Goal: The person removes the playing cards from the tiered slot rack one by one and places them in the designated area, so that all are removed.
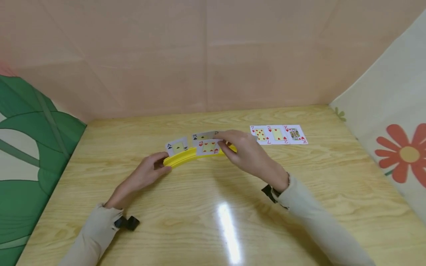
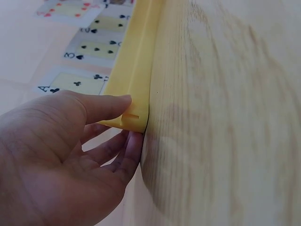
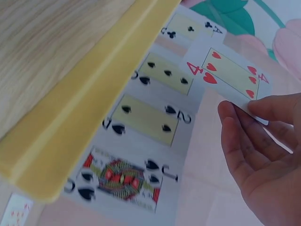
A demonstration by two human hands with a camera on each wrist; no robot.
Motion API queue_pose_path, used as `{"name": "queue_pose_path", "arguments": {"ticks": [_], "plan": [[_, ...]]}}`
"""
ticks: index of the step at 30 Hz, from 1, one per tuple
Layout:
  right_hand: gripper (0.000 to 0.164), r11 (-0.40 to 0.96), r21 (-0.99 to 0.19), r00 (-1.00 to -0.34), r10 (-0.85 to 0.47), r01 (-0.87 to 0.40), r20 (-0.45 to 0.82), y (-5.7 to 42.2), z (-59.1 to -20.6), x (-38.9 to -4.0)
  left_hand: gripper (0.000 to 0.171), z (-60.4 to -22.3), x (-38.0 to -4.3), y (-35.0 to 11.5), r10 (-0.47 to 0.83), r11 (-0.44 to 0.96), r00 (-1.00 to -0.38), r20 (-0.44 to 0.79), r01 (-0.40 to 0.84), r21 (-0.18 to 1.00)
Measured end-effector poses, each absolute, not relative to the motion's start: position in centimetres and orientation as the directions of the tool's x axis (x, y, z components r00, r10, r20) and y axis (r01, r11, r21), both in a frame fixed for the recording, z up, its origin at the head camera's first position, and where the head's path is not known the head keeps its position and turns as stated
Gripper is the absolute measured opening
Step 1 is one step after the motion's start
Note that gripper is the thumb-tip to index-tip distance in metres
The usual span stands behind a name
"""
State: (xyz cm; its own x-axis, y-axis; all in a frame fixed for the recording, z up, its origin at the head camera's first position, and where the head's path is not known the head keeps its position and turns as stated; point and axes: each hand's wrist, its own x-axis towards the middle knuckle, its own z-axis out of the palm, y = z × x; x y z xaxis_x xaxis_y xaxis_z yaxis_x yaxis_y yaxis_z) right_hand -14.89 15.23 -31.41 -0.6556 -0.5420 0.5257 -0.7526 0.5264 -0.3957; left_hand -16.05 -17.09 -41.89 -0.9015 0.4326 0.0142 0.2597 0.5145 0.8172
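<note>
A curved yellow card holder point(image 1: 181, 158) stands on the table, and my left hand point(image 1: 146, 171) grips its left end, thumb on the near face. Between thumb and fingers, my right hand point(image 1: 247, 152) pinches the four of hearts point(image 3: 230, 73) by one end, above the holder. Upright in the slot are the ace of clubs point(image 3: 190, 29), three of spades point(image 3: 164, 75), two of spades point(image 3: 146, 120) and jack of spades point(image 3: 124, 176). The four overlaps some of these in the head view, where my right hand hides the jack.
Three face-up cards lie in a row at the back right of the wooden table point(image 1: 186, 221): a red seven point(image 1: 259, 135), the two of hearts point(image 1: 277, 134) and the king of hearts point(image 1: 294, 134). A pink cloth point(image 1: 206, 55) hangs behind the table.
</note>
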Motion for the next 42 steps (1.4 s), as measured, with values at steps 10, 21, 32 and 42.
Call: {"name": "queue_pose_path", "arguments": {"ticks": [10,21,32,42], "plan": [[0.022,0.563,-0.372,-0.666,-0.521,-0.738,0.534,18.0,-30.5,-14.4,0.034,-42.1,-16.2,-16.9,0.43,0.532,-0.903,0.015,0.267,0.804],[0.037,0.582,-0.392,-0.677,-0.422,-0.713,0.604,21.2,-30.1,-14.6,0.038,-42.2,-16.5,-16.6,0.432,0.529,-0.902,0.009,0.262,0.807],[0.02,0.585,-0.361,-0.617,-0.325,-0.727,0.717,23.8,-29.6,-14.9,0.037,-42.2,-16.5,-16.7,0.428,0.525,-0.904,0.009,0.257,0.811],[0.034,0.649,-0.388,-0.662,-0.242,-0.654,0.709,26.8,-28.8,-15.4,0.038,-42.2,-16.6,-16.9,0.422,0.527,-0.906,0.01,0.254,0.811]]}}
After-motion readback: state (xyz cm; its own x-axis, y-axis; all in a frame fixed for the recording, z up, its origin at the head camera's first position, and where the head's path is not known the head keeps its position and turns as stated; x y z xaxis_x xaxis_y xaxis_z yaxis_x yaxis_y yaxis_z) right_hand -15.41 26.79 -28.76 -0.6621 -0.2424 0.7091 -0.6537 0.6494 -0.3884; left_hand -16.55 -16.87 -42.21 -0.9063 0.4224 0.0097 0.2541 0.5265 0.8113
